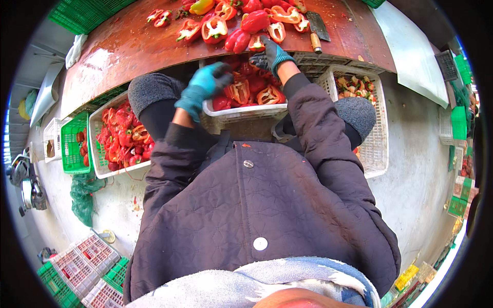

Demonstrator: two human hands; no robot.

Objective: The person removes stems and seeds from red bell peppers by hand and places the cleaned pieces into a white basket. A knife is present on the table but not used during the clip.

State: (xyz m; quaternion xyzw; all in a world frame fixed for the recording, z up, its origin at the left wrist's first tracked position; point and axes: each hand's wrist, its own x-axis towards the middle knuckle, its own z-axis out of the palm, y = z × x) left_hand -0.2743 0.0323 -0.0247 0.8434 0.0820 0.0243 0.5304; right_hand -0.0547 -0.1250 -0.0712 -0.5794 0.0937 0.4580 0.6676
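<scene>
My left hand point(210, 82), in a teal and black work glove, is above the left part of a white plastic crate point(246, 111) of halved red bell peppers point(256, 82); it is blurred, and whether it holds anything does not show. My right hand point(271, 56), gloved alike, reaches over the table's front edge, its fingers at a cut red pepper point(257, 42). Whether it grips that pepper is unclear. Halved and whole red peppers point(255, 21) lie heaped on the red-brown table point(127, 46), with one yellowish pepper point(201, 6). A wooden-handled cleaver point(318, 29) rests to their right.
A white crate of red peppers point(125, 134) and a green crate point(75, 144) stand at left. At right is a white crate point(379, 131) with pepper scraps point(356, 86). Green netting point(83, 196) lies on the floor. Stacked crates point(83, 265) stand at lower left.
</scene>
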